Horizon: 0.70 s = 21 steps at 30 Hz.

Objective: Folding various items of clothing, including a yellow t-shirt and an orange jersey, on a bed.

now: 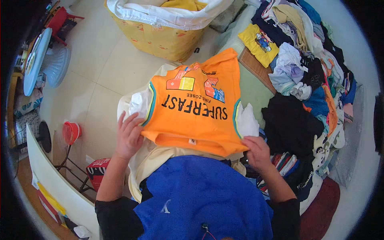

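Note:
An orange T-shirt (192,132) is spread out before me, its neckline toward me and its printed front up. Blue and yellow trim edges its armholes, where white cloth sticks out like short sleeves. At the left shoulder my left hand (130,136) holds the shirt's edge, fingers fairly straight and thumb close to the cloth. My right hand (257,152) pinches the opposite shoulder near the white cloth. Under the shirt, cream fabric (138,172) lies over my lap, below a blue garment (200,196) that covers my front.
A yellow fabric basket (160,40) with a white lining stands ahead, yellow cloth inside. On the right, a big heap of mixed clothes (294,116) covers a pale green surface (256,88). Left are a small red bucket (72,133), a white panel (52,168) and a light-blue stool (38,60).

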Each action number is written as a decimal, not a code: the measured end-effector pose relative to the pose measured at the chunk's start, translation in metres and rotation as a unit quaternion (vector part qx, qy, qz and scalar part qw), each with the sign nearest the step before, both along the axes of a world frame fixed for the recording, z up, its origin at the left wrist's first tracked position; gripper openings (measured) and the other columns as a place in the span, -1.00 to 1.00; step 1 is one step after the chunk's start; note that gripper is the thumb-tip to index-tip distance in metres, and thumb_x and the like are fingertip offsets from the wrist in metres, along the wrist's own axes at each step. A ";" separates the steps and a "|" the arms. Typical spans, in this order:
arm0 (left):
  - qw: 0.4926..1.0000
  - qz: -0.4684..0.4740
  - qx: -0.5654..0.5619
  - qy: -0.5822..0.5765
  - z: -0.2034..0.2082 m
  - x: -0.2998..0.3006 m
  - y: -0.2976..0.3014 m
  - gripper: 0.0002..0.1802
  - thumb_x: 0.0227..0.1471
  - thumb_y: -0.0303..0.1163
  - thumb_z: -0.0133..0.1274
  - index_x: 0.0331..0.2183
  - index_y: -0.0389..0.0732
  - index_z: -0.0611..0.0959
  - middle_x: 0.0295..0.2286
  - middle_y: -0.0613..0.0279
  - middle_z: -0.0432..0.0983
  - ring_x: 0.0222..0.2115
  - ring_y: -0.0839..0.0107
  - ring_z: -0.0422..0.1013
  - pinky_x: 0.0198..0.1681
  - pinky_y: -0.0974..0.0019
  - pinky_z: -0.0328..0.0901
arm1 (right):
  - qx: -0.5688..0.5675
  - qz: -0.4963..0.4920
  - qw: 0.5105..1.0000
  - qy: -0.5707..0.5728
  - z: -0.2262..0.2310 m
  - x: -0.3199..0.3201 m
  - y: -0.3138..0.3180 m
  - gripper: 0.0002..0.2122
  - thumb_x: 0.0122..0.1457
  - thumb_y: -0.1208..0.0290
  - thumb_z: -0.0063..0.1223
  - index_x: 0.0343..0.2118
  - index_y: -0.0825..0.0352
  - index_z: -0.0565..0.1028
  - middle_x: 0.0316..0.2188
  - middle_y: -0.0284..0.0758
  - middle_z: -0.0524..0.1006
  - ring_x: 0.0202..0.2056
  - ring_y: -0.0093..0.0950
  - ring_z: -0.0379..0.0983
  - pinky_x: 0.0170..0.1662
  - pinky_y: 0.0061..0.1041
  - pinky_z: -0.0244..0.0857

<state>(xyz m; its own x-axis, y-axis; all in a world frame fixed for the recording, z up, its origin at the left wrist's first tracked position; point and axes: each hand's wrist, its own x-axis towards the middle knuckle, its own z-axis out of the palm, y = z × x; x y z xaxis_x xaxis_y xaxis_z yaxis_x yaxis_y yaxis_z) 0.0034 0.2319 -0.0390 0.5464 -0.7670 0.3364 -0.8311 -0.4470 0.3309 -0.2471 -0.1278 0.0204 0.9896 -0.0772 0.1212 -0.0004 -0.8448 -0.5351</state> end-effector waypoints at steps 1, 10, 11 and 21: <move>1.000 0.002 0.000 -0.003 0.006 0.006 0.000 -0.73 -0.37 -0.60 0.11 -0.46 -0.17 0.48 -0.28 0.20 0.50 -0.07 0.18 0.40 0.18 -0.14 0.04 | 0.000 0.002 1.000 -0.003 0.010 0.008 -0.004 -0.62 -0.23 0.65 -0.03 -0.23 0.34 0.52 -0.25 -0.21 0.51 -0.27 -0.20 0.46 -0.19 -0.30 0.34; 0.978 -0.053 -0.129 -0.158 0.130 0.020 0.005 -0.70 -0.41 -0.53 0.15 -0.47 -0.17 0.46 -0.48 0.19 0.42 -0.50 0.21 0.37 -0.43 0.18 0.29 | -0.054 0.055 0.989 -0.128 0.132 0.020 -0.022 -0.69 -0.28 0.63 0.00 -0.35 0.37 0.55 -0.38 -0.23 0.55 -0.44 -0.25 0.45 -0.40 -0.39 0.28; 0.987 -0.083 -0.102 -0.096 0.131 0.011 0.010 -0.71 -0.43 -0.52 0.14 -0.49 -0.18 0.46 -0.49 0.20 0.42 -0.50 0.21 0.36 -0.44 0.19 0.28 | -0.068 0.080 0.993 -0.062 0.136 0.013 -0.018 -0.70 -0.26 0.61 0.01 -0.34 0.35 0.55 -0.41 -0.26 0.54 -0.46 -0.26 0.44 -0.42 -0.39 0.27; 0.784 -0.140 0.244 0.554 0.065 -0.017 0.026 -0.73 -0.14 -0.34 0.02 -0.33 -0.27 0.59 -0.42 0.03 0.47 -0.30 0.10 0.43 -0.20 0.18 0.32 | 0.179 0.182 0.860 0.441 0.008 -0.016 0.002 -0.71 -0.02 0.35 -0.03 -0.21 0.29 0.51 -0.35 -0.19 0.53 -0.22 -0.24 0.46 -0.14 -0.31 0.33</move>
